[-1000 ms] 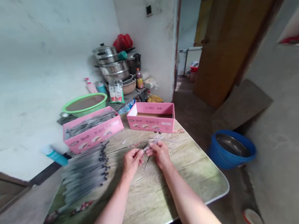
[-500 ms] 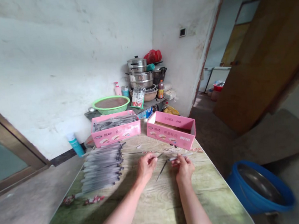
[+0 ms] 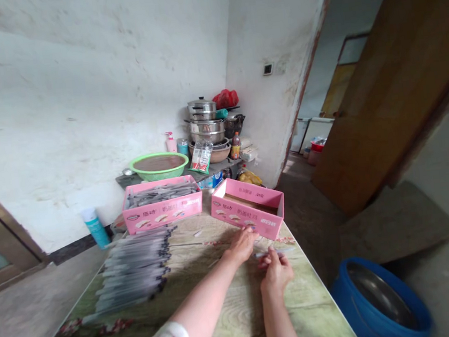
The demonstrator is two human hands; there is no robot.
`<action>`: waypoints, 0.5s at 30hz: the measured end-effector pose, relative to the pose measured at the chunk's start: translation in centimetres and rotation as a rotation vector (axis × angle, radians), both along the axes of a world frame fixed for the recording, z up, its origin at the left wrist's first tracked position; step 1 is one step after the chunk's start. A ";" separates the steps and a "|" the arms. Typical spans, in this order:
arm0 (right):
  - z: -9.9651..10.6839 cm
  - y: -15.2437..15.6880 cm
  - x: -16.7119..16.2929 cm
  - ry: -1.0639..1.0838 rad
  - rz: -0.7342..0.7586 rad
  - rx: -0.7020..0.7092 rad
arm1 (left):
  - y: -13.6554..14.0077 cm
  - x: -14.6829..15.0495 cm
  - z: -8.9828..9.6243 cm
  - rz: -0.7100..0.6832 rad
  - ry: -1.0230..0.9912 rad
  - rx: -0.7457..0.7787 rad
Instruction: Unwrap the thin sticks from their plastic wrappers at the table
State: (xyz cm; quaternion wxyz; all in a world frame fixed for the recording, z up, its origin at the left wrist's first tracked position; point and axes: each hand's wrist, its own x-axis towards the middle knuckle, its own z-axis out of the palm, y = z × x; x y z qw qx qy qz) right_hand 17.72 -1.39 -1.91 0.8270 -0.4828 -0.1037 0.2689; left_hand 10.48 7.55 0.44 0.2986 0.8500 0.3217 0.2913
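My right hand (image 3: 276, 272) is closed around a slim translucent pen (image 3: 284, 250), held above the table with its end pointing right. My left hand (image 3: 242, 244) reaches forward to the front of the right pink box (image 3: 248, 217), fingers bent down and together at the tabletop. Whatever its fingertips pinch is hidden. To the left, a row of translucent pens (image 3: 133, 271) with dark tips lies side by side. Behind them, the left pink box (image 3: 164, 210) is filled with similar pens.
The printed table (image 3: 233, 319) carries a small pale scrap (image 3: 198, 233). Behind it a shelf holds a green basin (image 3: 159, 166) and stacked pots (image 3: 206, 130). On the floor stand a blue bucket (image 3: 344, 298) at right and a blue spray can (image 3: 96, 229) at left.
My left hand has moved forward and right, up to the right pink box. The thin dark rod that slanted below my right hand no longer shows. The camera view has shifted slightly.
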 end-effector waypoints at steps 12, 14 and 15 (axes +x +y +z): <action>-0.2 0.2 -0.2 0.008 0.029 0.006 | 1.3 1.6 -0.9 0.091 0.276 0.056; -0.3 0.2 -0.2 0.014 0.039 0.000 | 1.3 1.7 -0.9 0.105 0.251 0.035; -0.4 0.2 -0.2 0.014 0.042 -0.005 | 1.3 1.6 -0.8 0.112 0.225 0.023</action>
